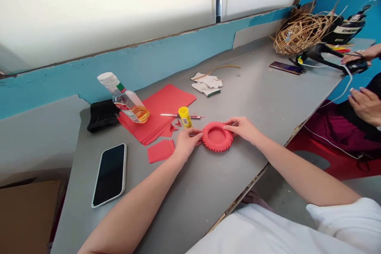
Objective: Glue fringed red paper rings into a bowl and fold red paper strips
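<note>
A round red folded-paper ring (218,145) with a jagged, toothed edge lies at the middle of the grey table. Its centre also shows red. My left hand (187,143) grips its left edge between thumb and fingers. Opposite, my right hand (243,128) pinches the upper right edge, with some fingertips hidden behind it. Just beyond my left hand stands a yellow glue stick (184,116). Small folded red paper pieces (173,127) and a stack of cut red rectangles (161,151) are left of it. Behind the glue stick lies a slim craft knife (181,116).
On large red paper sheets (174,97) stands a bottle with amber liquid (131,105). A white phone (110,174) lies at left; white gloves (207,83) lie farther back. At right are another phone (286,68), a wicker bundle (300,33) and a co-worker's hands (366,105).
</note>
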Available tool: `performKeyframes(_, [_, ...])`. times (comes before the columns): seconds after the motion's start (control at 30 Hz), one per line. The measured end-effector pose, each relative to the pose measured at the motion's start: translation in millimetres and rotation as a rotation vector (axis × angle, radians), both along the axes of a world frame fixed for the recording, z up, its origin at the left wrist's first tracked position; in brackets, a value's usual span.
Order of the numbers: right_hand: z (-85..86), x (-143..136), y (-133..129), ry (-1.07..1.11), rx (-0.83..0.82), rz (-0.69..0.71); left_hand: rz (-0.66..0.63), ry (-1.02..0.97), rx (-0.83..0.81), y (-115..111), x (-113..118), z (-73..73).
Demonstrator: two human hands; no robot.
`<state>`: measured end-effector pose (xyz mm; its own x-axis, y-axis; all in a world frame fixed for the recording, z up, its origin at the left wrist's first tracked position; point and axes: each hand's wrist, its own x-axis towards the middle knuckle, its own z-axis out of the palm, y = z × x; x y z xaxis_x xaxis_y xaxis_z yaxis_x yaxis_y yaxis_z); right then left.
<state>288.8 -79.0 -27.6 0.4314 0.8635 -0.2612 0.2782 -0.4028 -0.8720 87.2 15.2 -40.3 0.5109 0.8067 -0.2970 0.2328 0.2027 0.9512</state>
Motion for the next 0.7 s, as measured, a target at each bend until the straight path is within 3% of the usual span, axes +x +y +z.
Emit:
performKeyframes(0.1, [5.2, -1.2, 0.5, -0.028, -0.04, -0.006, -0.003, 0.018, -0.032, -0.2, -1.9, 4.9])
performKeyframes(0.3, [9.1, -5.3, -1.0, 0.007, -0.012, 0.12, -0.05, 0.007, -0.061, -4.2, -3.1, 5.7])
performKeyframes(0.7, [6.1, -1.3, -2.6, 0.441, 0.134, -0.042, -0.063, -0.069, -0.091, -8.1, -4.2, 11.5])
